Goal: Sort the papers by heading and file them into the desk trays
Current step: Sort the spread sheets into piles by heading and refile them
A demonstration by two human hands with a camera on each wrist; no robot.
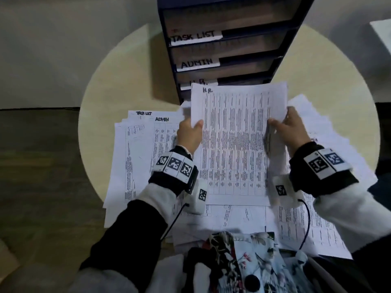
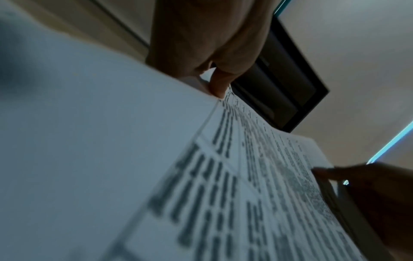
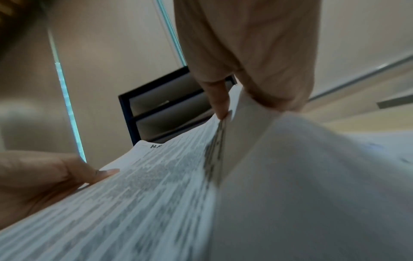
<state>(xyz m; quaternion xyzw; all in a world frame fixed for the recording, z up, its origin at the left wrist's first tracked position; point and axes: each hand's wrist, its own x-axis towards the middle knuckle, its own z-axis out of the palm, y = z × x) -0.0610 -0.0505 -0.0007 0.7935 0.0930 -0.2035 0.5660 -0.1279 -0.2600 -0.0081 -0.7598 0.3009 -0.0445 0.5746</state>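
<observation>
A sheaf of printed sheets headed "H.R." is held up over the table, its top edge near the dark desk trays. My left hand pinches its left edge, thumb on top. My right hand pinches the right edge the same way. In the left wrist view the left thumb presses on the H.R. sheets. The right wrist view has the right thumb on the paper's edge. The tray fronts carry labels TASK LIST, ADMIN and a half-hidden H.R..
Loose sheets lie spread over the round pale table: one headed ADMIN, one headed TASK LIST at the left, more paper at the right. A flowered cloth lies at the near edge. Cables hang from both wrists.
</observation>
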